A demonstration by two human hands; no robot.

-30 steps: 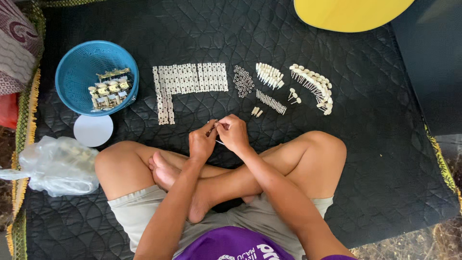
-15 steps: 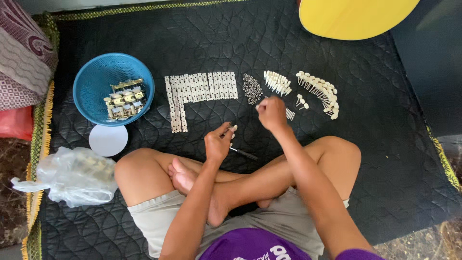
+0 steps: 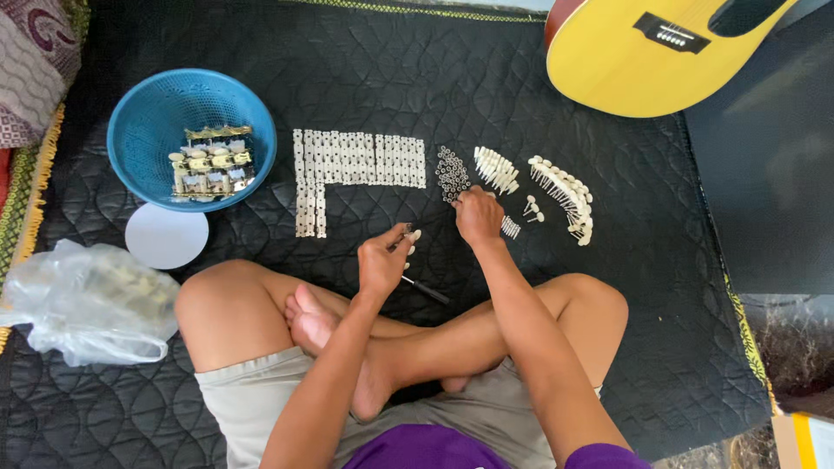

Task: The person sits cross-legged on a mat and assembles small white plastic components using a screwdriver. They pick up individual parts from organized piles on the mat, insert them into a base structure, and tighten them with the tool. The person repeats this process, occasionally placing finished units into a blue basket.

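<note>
Left hand (image 3: 382, 260) curled, fingers pinched on a small cream-knobbed part (image 3: 412, 236) with a thin dark tool (image 3: 426, 291) running from under the palm toward the near right. Right hand (image 3: 479, 214) reaching farther, fingers bunched and pointing down at the near edge of a washer heap (image 3: 451, 172); whether anything is gripped there cannot be told. Just right of that hand, a short row of pegs (image 3: 511, 227), partly hidden by the knuckles.

Beyond the fingertips, a fan of cream pins (image 3: 496, 168), then two loose pins (image 3: 532, 208), then a curved line of knobs (image 3: 565, 193) farther right. Left of the washers, an L-shaped spread of white strips (image 3: 356, 161), its short leg running near, toward the left knee.

Open black quilt (image 3: 391, 78) between the strips and the left hand, and a wide bare band of it across the far side. Also bare to the right of the knobs, out to the mat's yellow-trimmed edge.

Far left, a blue bowl (image 3: 143, 130) holding brass tuners (image 3: 208, 161), with a white disc (image 3: 166, 235) touching its near rim. Near left, a clear bag (image 3: 82, 300) lying over the mat's edge. Far right, a yellow guitar (image 3: 651, 61) jutting over the corner. Crossed bare legs closing off the near side.
</note>
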